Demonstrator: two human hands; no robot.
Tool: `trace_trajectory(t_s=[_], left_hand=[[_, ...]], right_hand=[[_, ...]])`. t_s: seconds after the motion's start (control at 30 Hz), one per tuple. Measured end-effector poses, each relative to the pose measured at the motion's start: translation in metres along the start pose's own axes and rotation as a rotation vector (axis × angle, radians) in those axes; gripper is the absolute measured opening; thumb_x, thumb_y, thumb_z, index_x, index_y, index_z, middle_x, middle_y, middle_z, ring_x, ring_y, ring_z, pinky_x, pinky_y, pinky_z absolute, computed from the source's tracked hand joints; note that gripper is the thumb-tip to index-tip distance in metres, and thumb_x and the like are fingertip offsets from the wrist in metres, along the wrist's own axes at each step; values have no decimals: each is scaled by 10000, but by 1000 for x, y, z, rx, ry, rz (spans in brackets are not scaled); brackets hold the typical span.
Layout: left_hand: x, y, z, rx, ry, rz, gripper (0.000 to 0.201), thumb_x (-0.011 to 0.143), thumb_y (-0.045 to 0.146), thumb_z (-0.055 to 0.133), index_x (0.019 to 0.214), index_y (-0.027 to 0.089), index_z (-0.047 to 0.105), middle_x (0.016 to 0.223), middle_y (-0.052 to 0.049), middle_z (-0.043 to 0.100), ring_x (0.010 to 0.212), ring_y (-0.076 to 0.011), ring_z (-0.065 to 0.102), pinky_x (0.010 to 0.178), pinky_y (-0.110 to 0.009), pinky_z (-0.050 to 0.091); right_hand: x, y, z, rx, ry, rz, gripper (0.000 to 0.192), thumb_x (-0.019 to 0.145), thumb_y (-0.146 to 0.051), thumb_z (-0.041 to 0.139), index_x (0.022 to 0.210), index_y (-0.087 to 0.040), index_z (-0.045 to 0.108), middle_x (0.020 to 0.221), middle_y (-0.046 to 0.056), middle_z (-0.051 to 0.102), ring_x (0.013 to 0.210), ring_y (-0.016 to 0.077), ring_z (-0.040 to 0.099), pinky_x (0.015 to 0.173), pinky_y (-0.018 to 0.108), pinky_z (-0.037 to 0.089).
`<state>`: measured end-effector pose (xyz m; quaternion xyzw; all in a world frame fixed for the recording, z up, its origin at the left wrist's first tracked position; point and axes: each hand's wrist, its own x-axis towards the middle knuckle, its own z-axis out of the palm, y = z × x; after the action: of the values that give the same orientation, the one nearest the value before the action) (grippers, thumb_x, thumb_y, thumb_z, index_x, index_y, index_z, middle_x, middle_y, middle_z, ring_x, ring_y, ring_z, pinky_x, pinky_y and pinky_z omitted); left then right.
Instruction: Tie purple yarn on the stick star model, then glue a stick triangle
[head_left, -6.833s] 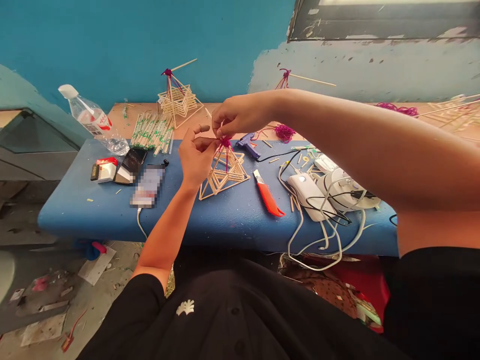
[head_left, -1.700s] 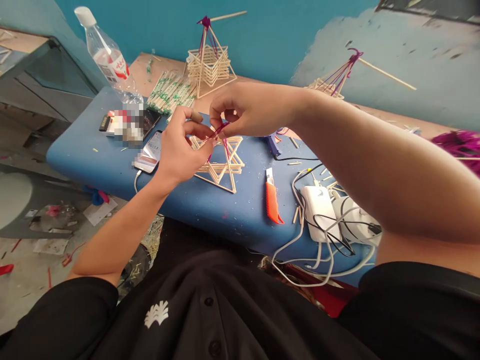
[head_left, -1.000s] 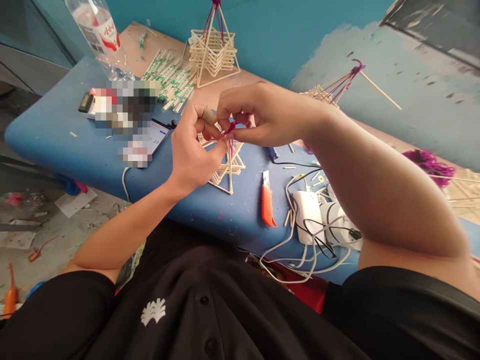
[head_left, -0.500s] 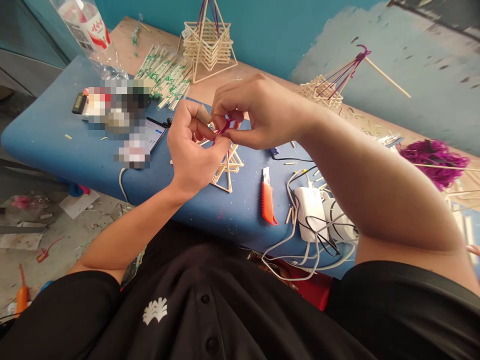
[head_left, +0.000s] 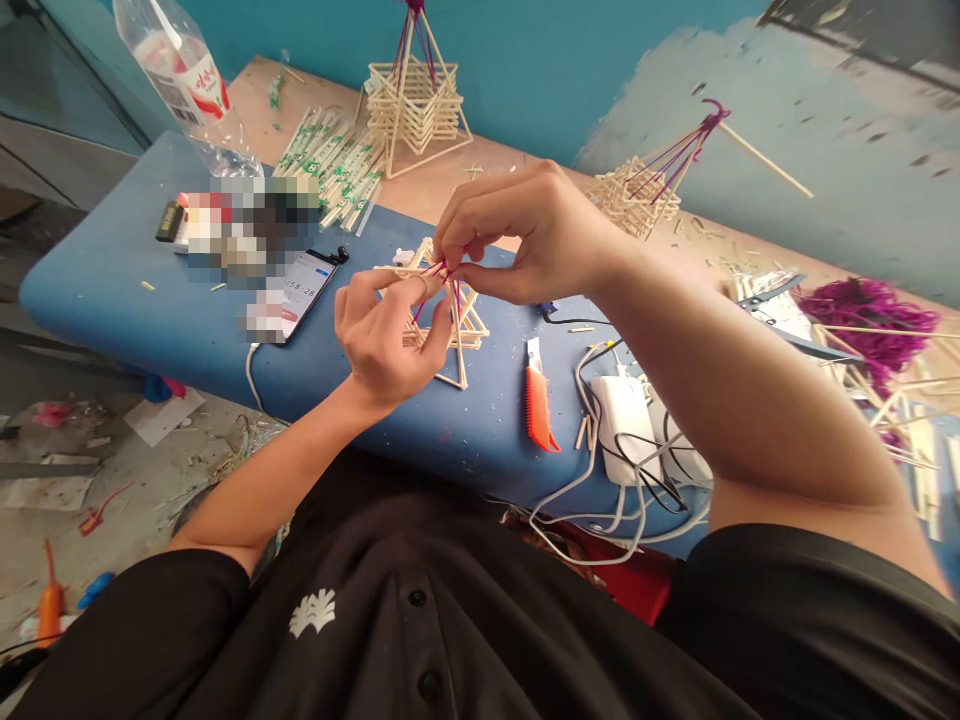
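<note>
Both my hands meet over a small frame of thin wooden sticks (head_left: 466,335) on the blue table. Purple yarn (head_left: 457,297) runs from the frame up to my fingertips. My left hand (head_left: 394,340) is closed, with its thumb and index finger at the yarn from the left. From the right, my right hand (head_left: 517,235) pinches the yarn between thumb and fingers, just above the frame's top. The exact spot where the yarn is gripped is partly hidden by the fingers.
An orange utility knife (head_left: 538,400) with its blade out lies right of the frame. White chargers (head_left: 622,430) and tangled cables sit beside it. A phone (head_left: 304,295), a plastic bottle (head_left: 196,90), wrapped chopsticks (head_left: 330,165), two stick structures (head_left: 412,110) and purple yarn (head_left: 870,320) surround the work.
My left hand has turned and its fingers have shifted slightly down at the yarn. The right hand keeps its pinch, and more of the stick frame and yarn now shows. The view has shifted slightly.
</note>
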<state>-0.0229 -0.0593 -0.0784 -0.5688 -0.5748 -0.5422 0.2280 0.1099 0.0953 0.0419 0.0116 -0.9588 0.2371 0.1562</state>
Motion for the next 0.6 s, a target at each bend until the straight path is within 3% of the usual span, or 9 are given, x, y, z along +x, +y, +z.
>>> trace_trajectory(t_s=[0.13,0.27,0.4,0.5,0.6], left_hand=[[-16,-17,-14,-38,-102,173,280,962,266,733,1241,257,758,1178,-41,849,1178,-283,770,973,-424,502],[-35,-33,-29,75,-151,275,98,932,280,723,993,257,796,1003,-22,867,1029,-285,796,868,-422,531],[-47,-50,-44,19,-50,178,31,898,234,714,877,237,738,795,-33,811,832,-255,763,791,-395,556],[-52,-60,-52,-67,-16,92,44,914,203,696,882,234,698,773,-38,783,789,-233,728,786,-373,551],[-55,-64,-58,-84,18,33,73,956,208,663,887,226,680,770,-45,765,755,-217,686,783,-371,536]], right_hand=[[0,1,-4,-27,-17,67,73,854,-275,742,841,-241,678,1017,25,782,890,145,695,777,294,634],[1,-1,-13,-59,-42,51,146,842,-202,715,982,-242,728,1011,10,791,849,111,716,797,254,624],[4,-6,-15,-189,-144,23,297,882,-248,712,1173,-239,772,1128,18,787,854,100,713,796,257,606],[11,-8,-10,-238,-169,79,238,876,-275,754,1106,-271,814,1184,7,793,860,110,709,869,300,617],[20,-9,-11,-268,-177,170,184,869,-268,733,1020,-302,833,1029,-18,803,836,109,697,940,313,617]])
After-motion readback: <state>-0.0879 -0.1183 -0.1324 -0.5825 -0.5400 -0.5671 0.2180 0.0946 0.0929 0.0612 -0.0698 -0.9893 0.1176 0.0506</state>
